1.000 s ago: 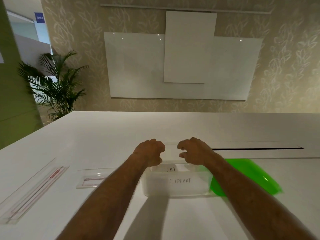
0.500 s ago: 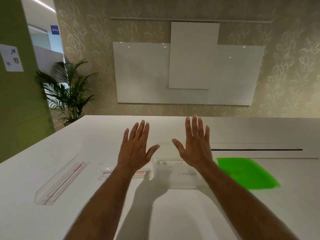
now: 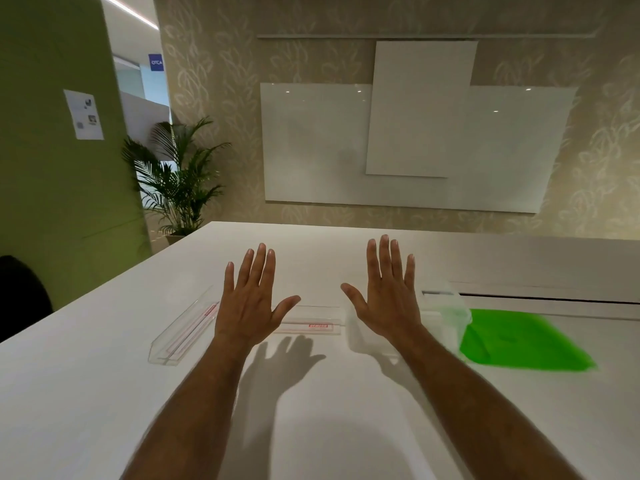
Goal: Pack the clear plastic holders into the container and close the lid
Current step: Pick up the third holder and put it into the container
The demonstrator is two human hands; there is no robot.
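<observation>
Hands: left hand (image 3: 247, 306) and right hand (image 3: 388, 301) spread flat, holding nothing.
Holder: clear holder (image 3: 310, 322) lies crosswise between them, left hand's three o'clock, nearer left.
Container: container (image 3: 446, 318) at right hand's three o'clock.

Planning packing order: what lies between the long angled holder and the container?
In the head view, a second clear holder, flat on the table, partly behind the left hand.
</observation>
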